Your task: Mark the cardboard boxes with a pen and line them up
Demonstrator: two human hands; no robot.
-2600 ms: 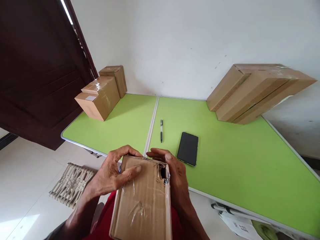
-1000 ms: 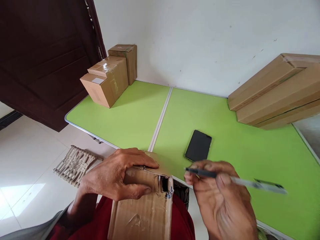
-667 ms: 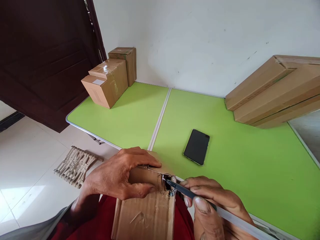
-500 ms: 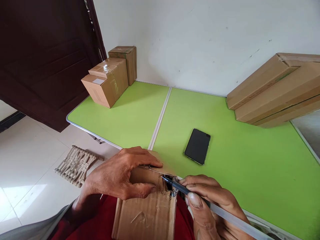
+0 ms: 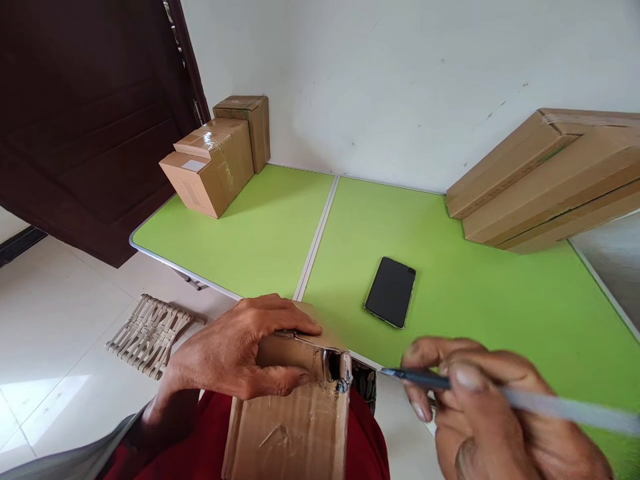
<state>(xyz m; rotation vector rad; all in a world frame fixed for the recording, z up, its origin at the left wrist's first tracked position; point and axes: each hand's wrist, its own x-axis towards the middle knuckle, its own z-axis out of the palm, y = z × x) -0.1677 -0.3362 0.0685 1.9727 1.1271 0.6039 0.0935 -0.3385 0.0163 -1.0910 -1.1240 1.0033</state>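
Note:
My left hand [image 5: 250,350] grips the upper end of a worn cardboard box [image 5: 285,427] resting on my lap, thumb on the near face and fingers over the top. A torn, dark-edged hole [image 5: 334,365] shows at the box's upper right corner. Pinched in my right hand [image 5: 490,400] is a pen [image 5: 425,378] with a dark grip and a pale barrel, somewhat blurred by motion. Its tip points left toward the hole but stays apart from the box.
On the green table [image 5: 260,233] a black phone [image 5: 390,292] lies face up. Small cartons [image 5: 220,157] stand at the back left, long cartons [image 5: 540,180] at the right against the wall. A woven stool [image 5: 150,333] is on the floor at left.
My right hand has drawn the pen away from the hole, to the right. My left hand keeps its grip on the box. The view has shifted slightly.

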